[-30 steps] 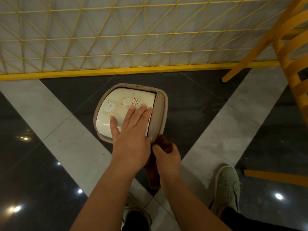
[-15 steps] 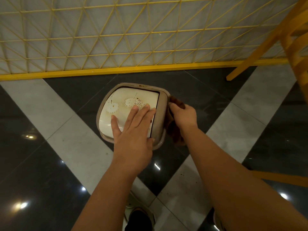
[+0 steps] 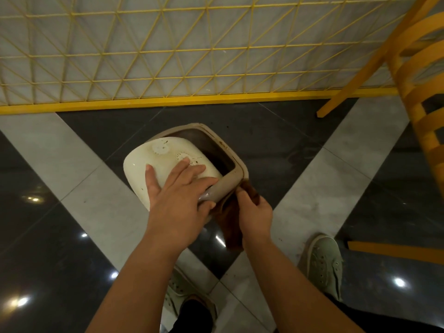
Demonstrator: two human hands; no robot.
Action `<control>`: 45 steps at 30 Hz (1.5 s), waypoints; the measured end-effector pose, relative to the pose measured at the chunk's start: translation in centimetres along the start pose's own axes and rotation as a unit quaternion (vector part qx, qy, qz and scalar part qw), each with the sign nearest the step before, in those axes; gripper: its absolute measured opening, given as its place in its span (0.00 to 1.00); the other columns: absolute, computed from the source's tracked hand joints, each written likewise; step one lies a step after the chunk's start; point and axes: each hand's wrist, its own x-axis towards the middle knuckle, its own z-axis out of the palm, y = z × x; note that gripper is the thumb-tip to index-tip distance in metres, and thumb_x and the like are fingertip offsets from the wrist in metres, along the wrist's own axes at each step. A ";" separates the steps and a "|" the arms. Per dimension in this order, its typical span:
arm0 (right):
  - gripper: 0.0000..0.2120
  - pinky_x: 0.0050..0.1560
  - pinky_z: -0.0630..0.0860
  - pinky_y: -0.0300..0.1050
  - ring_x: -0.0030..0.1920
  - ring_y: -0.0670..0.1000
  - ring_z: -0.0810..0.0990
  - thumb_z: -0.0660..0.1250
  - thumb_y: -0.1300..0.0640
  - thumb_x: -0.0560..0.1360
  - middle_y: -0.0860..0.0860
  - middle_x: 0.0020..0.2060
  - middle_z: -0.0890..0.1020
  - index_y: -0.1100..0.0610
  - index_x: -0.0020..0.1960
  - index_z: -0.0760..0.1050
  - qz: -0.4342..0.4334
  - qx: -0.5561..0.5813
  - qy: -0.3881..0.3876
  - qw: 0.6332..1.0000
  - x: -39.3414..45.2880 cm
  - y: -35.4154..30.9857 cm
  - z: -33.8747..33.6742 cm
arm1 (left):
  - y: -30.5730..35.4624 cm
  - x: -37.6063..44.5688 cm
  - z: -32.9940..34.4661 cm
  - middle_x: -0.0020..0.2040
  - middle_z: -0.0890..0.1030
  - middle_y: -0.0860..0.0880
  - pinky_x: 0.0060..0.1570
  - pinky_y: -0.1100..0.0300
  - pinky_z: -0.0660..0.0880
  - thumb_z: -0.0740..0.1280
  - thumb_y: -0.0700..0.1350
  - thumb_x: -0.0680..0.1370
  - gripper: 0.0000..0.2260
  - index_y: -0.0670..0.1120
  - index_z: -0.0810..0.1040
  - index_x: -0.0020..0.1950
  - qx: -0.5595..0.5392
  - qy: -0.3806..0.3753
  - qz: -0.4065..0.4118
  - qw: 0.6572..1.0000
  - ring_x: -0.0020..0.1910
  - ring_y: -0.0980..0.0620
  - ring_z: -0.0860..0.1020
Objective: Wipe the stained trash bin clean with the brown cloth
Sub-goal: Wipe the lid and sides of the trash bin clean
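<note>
The trash bin (image 3: 230, 162) stands on the floor just in front of me, beige, with a cream swing lid (image 3: 153, 164) tilted up so the dark inside shows at the far right. Brown stains dot the lid and the rim. My left hand (image 3: 179, 200) lies flat on the lid and the near rim, fingers spread. My right hand (image 3: 254, 213) grips the brown cloth (image 3: 231, 224) and presses it against the bin's near right corner; the cloth hangs down below the hand.
A yellow wire-grid fence (image 3: 168, 56) with a yellow base rail runs behind the bin. A yellow wooden chair (image 3: 418, 87) stands at the right, one leg near the bin. My two green shoes (image 3: 324, 260) are on the glossy dark and grey tiled floor.
My right hand with the cloth came back from the bin's far right side to its near right corner. The lid has swung open under my left hand, and the bin has turned.
</note>
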 end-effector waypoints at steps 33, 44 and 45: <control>0.08 0.41 0.77 0.45 0.42 0.50 0.80 0.71 0.47 0.71 0.49 0.40 0.82 0.49 0.44 0.77 -0.108 -0.215 -0.047 0.969 3.2 -3.6 0.2 | -1.1 0.3 2.2 0.77 0.39 0.56 0.67 0.40 0.30 0.68 0.62 0.71 0.47 0.56 0.37 0.76 -0.016 0.050 -0.114 0.992 0.75 0.50 0.35; 0.06 0.39 0.76 0.43 0.43 0.49 0.82 0.71 0.46 0.72 0.47 0.40 0.84 0.47 0.45 0.78 -0.028 -0.156 -0.089 0.983 0.5 0.3 -2.1 | -1.1 0.6 2.2 0.77 0.38 0.56 0.67 0.42 0.30 0.69 0.61 0.70 0.47 0.57 0.37 0.76 -0.022 0.048 -0.122 0.991 0.75 0.50 0.34; 0.06 0.38 0.76 0.42 0.43 0.49 0.82 0.72 0.47 0.71 0.47 0.39 0.84 0.47 0.45 0.78 -0.034 -0.156 -0.085 0.983 0.9 0.0 -1.8 | -1.1 0.6 2.2 0.77 0.38 0.56 0.67 0.42 0.30 0.69 0.61 0.70 0.47 0.57 0.37 0.76 -0.023 0.048 -0.121 0.991 0.75 0.50 0.34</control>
